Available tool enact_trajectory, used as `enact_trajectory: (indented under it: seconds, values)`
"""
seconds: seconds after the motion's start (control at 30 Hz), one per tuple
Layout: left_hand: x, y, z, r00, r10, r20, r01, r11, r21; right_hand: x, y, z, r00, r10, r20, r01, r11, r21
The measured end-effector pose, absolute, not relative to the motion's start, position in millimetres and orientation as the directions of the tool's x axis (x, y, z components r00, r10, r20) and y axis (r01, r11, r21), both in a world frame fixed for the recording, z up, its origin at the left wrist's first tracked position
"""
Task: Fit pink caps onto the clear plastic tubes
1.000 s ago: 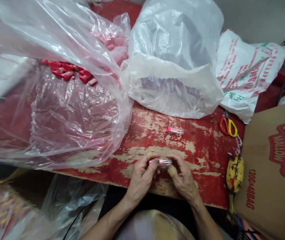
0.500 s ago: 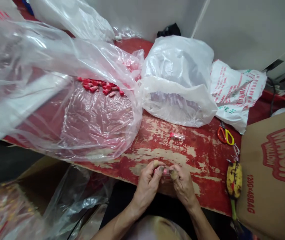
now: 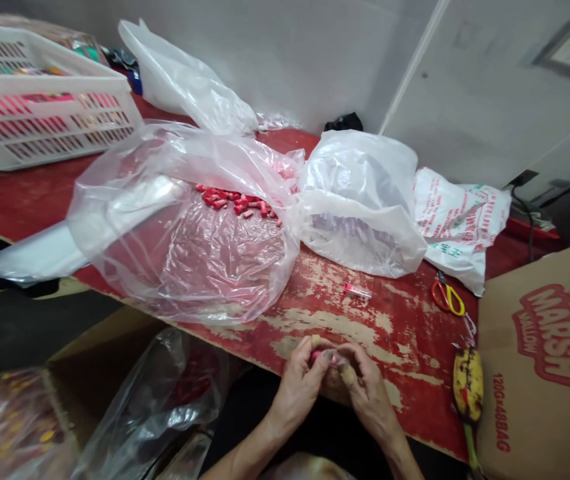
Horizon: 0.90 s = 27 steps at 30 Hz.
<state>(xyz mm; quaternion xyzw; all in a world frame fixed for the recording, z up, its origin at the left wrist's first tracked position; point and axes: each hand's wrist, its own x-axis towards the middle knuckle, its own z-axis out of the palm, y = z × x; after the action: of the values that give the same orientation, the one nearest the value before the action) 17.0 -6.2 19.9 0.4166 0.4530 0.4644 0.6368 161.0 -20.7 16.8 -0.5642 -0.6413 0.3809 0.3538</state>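
Note:
My left hand (image 3: 299,387) and my right hand (image 3: 367,390) meet at the near edge of the worn red table (image 3: 405,333). Together they pinch a small clear tube with a pink cap (image 3: 325,359), mostly covered by my fingers. A second capped tube (image 3: 357,291) lies on the table just beyond them. Further back to the left, a large clear plastic bag (image 3: 189,247) holds several loose red caps (image 3: 237,202). A white plastic bag (image 3: 359,207) behind the loose tube holds clear tubes.
Red and yellow scissors (image 3: 447,297) and a spotted banana (image 3: 468,385) lie at the right beside a brown MARSH MALLOW carton (image 3: 545,373). A printed white bag (image 3: 457,223) is behind them. A white slatted basket (image 3: 39,100) stands far left. Cartons with plastic bags (image 3: 159,407) sit below.
The view has tilted up and back, revealing the basket and wall. My hands have closed in over the tube, so less of it shows than before.

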Motion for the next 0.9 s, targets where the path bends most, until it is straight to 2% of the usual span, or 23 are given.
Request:
enact_trajectory:
  seconds: [0.1, 0.27, 0.43, 0.67, 0.9]
  values:
    - [14.5, -8.4, 17.5, 0.179, 0.957, -0.228, -0.238, 0.267, 0.934, 159.7, -23.4, 12.3, -0.132, 0.990, 0.050, 0.453, 0.105, -0.885]
    - [14.1, -8.6, 8.6, 0.186, 0.957, -0.221, -0.242, 0.262, 0.934, 159.6, -20.0, -0.4, -0.011, 0.996, -0.085, 0.475, -0.070, -0.877]
    - [14.4, 3.2, 6.1, 0.234, 0.928, -0.290, -0.296, 0.353, 0.888, 160.8, -10.8, 6.4, -0.138, 0.990, -0.038, 0.480, 0.034, -0.877]
    - [16.8, 11.6, 0.7, 0.221, 0.927, -0.303, -0.246, 0.353, 0.902, 156.3, 5.4, -4.0, 0.015, 0.996, -0.084, 0.529, -0.079, -0.845]
    - [12.1, 13.9, -3.5, 0.204, 0.892, -0.404, -0.288, 0.449, 0.846, 160.4, 10.2, -2.2, -0.101, 0.989, -0.106, 0.593, -0.026, -0.805]
